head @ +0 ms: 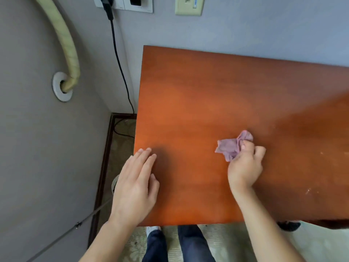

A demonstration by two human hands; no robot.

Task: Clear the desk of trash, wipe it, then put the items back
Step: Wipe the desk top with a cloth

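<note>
We are looking down on a reddish-brown wooden desk [236, 87] standing against a grey wall [264, 25]. Its top is showing a smooth, slightly glossy grain, with a few pale specks and scuffs near the right side.

We are noting a small cloth [231, 146], pale mauve-pink, thin and heavily crumpled, lying on the desk in the near right-of-centre area. One rumpled flap is spreading out flat to the left; another bunch is sticking up above the fingers.

The right hand [244, 165] is gripping the cloth: fingers and thumb are curling around the bunched part, knuckles raised, the wad being held down against the wood.

The left hand [135, 188] is resting palm-down at the desk's near left corner. Its fingers are lying straight and close together, thumb set slightly apart, holding nothing. The two hands are sitting well apart.

Off the desk, on the left, a black cable [120, 69] is running down the wall from a socket plate [123, 3] to the floor. A beige hose [66, 44] is curving into a white wall ring [56, 91]. Below the desk's near edge, dark trouser legs [177, 244] are showing.
</note>
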